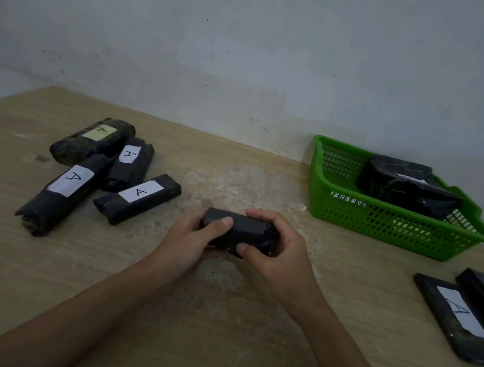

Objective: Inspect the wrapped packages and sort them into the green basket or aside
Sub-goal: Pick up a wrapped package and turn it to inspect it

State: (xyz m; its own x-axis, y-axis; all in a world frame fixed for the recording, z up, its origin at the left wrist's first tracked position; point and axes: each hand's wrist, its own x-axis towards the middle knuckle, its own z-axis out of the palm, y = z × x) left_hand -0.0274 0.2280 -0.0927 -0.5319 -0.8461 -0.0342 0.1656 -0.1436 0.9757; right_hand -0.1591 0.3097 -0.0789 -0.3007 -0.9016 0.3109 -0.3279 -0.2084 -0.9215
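Observation:
A small black wrapped package (243,230) is held just above the middle of the wooden table. My left hand (194,239) grips its left end and my right hand (274,251) grips its right end; no label shows on its visible side. Several black packages with white labels marked "A" (138,196) lie in a group at the left. The green basket (385,226) stands at the back right with black packages (403,185) inside. Two flat black packages (465,317) lie at the right edge, one showing an "A" label.
The wooden table (214,320) reaches a pale wall at the back. Its right edge runs just past the basket and the flat packages.

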